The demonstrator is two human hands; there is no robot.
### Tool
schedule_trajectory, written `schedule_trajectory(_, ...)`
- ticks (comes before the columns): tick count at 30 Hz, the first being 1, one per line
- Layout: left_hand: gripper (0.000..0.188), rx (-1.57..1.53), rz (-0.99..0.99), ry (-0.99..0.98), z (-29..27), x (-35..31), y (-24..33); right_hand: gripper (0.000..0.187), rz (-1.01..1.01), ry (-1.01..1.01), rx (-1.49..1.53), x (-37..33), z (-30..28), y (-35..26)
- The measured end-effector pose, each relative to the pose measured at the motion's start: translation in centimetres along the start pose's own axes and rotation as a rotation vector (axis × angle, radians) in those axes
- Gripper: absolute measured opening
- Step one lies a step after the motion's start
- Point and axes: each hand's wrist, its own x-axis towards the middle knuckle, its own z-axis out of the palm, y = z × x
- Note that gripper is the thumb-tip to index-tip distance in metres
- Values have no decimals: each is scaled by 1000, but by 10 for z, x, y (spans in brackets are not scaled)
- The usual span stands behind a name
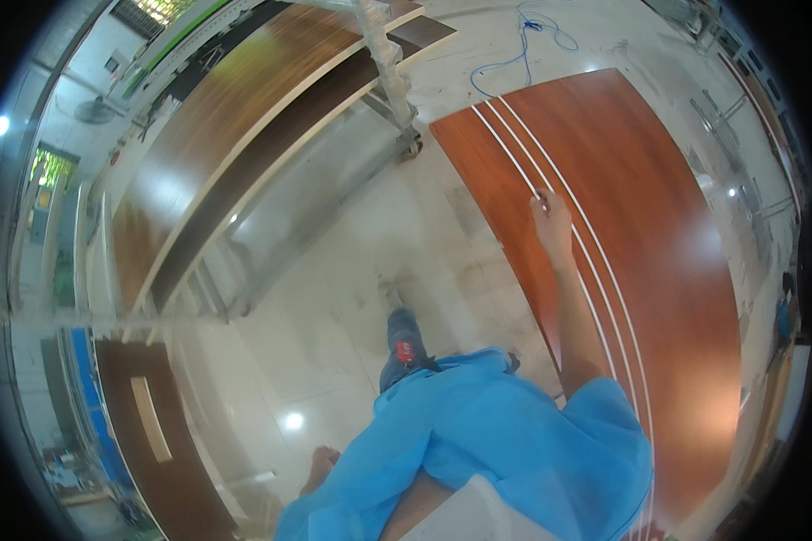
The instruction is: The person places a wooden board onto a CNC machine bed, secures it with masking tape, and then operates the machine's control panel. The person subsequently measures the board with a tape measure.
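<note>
My right hand (pixel 551 220) reaches over a large reddish-brown board (pixel 668 234) on my right. Its fingers are pinched at the leftmost of three long white strips (pixel 592 236) that run side by side along the board. The hand covers part of that strip, so the exact hold is partly hidden. Low on my left side, just past the blue cloth of my shirt (pixel 478 415), a small part of my left hand (pixel 323 458) shows. Its fingers cannot be made out, and nothing is seen in it.
A wheeled metal rack (pixel 383 54) carries stacked wood-grain panels (pixel 244 117) at the far left. A dark brown panel (pixel 122 388) with a pale slot stands at the lower left. Blue cord (pixel 525 56) lies on the pale tiled floor (pixel 334 270) beyond the board.
</note>
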Motion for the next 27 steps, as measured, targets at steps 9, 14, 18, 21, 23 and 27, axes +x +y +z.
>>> schedule_trajectory(9,24,932,756,-334,409,62,466,60,219,213,-708,118,163,36)
schedule_trajectory(14,42,1032,1226,-752,734,-103,700,64,360,217,-837,126,175,10)
schedule_trajectory(18,44,1206,1294,-971,923,-218,753,64,559,123,-739,150,155,-13)
schedule_trajectory(21,47,1252,1133,-1223,1031,-246,730,62,644,139,-668,162,142,-30)
schedule_trajectory(23,54,1573,979,-1083,1075,-247,709,62,663,225,-619,161,145,-38)
schedule_trajectory(27,68,1956,661,-961,1125,-248,691,60,924,519,-710,163,165,-40)
